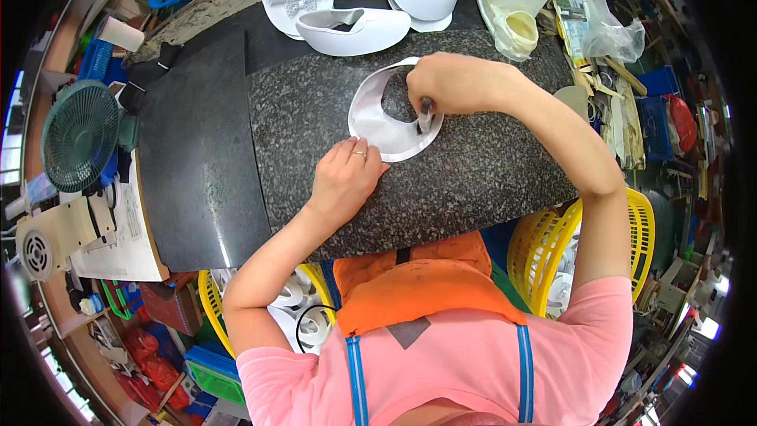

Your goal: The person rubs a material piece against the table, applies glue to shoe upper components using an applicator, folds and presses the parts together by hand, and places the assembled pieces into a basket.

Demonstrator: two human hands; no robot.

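Big speckled grey stone slab (pixel 473 166) with a flat white curved shoe piece (pixel 377 125) in the middle, left hand (pixel 344 176) pressed flat and open on its near edge, right hand (pixel 449 83) closed around a small dark tool (pixel 425 116) touching its far side.

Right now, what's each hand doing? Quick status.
Left hand: open, fingers pressing flat on the edge of the white shoe upper piece.
Right hand: closed around a small dark tool, tip on the same piece.
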